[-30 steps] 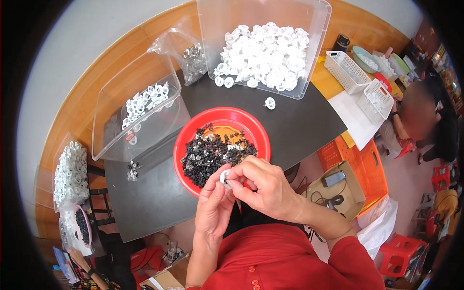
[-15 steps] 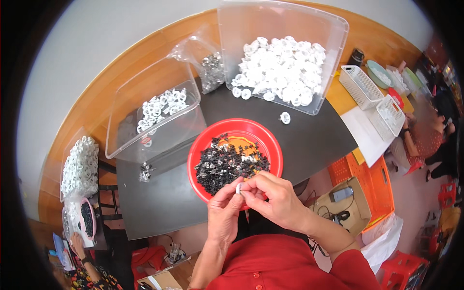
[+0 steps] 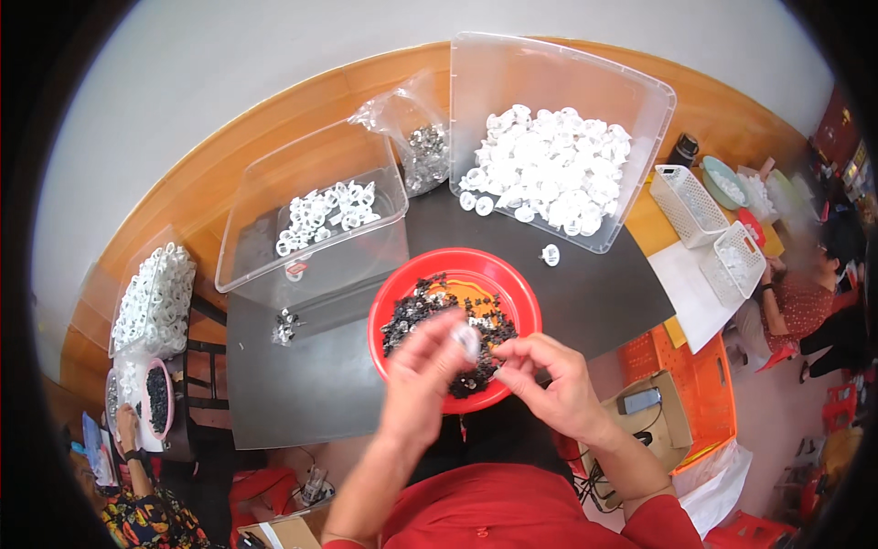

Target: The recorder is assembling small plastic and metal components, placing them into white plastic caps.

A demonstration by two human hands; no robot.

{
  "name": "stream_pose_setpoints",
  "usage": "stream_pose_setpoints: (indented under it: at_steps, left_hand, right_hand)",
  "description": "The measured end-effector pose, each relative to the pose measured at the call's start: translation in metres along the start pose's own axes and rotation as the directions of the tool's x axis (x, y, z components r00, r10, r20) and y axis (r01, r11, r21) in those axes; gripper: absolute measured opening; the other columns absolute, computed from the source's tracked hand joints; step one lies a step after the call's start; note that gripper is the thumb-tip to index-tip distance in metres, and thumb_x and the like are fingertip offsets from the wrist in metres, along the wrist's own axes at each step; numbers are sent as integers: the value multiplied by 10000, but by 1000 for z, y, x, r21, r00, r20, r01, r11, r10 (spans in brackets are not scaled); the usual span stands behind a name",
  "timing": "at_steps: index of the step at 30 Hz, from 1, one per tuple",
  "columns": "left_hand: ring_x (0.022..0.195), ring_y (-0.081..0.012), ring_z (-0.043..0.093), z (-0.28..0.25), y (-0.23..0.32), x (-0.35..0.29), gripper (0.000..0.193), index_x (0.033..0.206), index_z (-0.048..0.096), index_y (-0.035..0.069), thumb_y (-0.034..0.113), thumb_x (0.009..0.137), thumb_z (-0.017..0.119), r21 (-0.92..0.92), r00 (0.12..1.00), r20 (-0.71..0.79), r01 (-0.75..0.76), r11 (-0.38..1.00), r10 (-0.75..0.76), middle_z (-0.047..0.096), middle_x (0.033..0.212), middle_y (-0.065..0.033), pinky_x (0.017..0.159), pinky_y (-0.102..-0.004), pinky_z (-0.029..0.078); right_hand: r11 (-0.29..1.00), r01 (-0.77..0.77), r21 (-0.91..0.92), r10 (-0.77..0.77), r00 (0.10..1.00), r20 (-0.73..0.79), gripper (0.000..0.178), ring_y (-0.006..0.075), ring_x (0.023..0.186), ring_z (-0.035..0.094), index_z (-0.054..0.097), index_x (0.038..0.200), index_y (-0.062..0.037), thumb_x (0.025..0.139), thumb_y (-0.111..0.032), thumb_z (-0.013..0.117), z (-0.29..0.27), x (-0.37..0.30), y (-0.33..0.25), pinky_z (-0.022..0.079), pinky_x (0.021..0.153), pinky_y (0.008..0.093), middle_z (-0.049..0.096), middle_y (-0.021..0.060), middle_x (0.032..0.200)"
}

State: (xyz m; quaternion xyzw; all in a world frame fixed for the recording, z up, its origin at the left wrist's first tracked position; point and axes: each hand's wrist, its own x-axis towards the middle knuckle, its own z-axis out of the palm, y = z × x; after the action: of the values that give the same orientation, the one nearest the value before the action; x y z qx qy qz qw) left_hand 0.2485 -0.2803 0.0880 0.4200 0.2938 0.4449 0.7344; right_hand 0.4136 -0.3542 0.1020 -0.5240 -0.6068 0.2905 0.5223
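Note:
Over the red basin (image 3: 534, 316) my left hand (image 3: 416, 389) pinches a small round white plastic piece (image 3: 465, 342) between thumb and fingers; both are blurred by motion. My right hand (image 3: 553, 389) is at the basin's near right rim, thumb and forefinger close together. Whether a small part lies between those fingertips I cannot make out. The basin holds a heap of small black parts (image 3: 412, 320) mixed with a few clear or white bits, and its orange-yellow bottom shows in places. One loose white round piece (image 3: 550, 255) lies on the dark table beyond the basin.
A clear bin of white round pieces (image 3: 549, 165) stands at the back, beside a bag of small parts (image 3: 426, 156). Left of it sits a clear box with white rings (image 3: 325, 215). An orange crate (image 3: 709, 384) stands lower right. Co-workers sit at both sides.
My hands, together before, have come apart. The left one has swung over the basin with the white piece; the right has shifted slightly right. The whole view has shifted a little.

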Motion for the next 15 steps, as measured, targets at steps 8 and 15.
stream_pose_setpoints:
  at_steps: [8,15]
  left_hand:
    - [1276,-254,418,11,113,39,719,1320,349,-9,540,897,542,-588,973,213,55,807,89,473,1302,-228,1079,-580,253]
    - [655,-174,553,34,146,-55,346,658,514,59,211,947,399,-703,497,615,-6,712,612,558,652,-38,877,-510,412]
  right_hand:
    - [988,-152,23,153,951,-267,140,42,656,506,666,966,8,852,-72,666,-41,-4,48,426,593,205,596,14,794]
    - [902,-152,-405,34,958,-284,320,98,566,503,618,1106,-42,803,-109,696,-68,62,82,449,560,251,569,64,877]
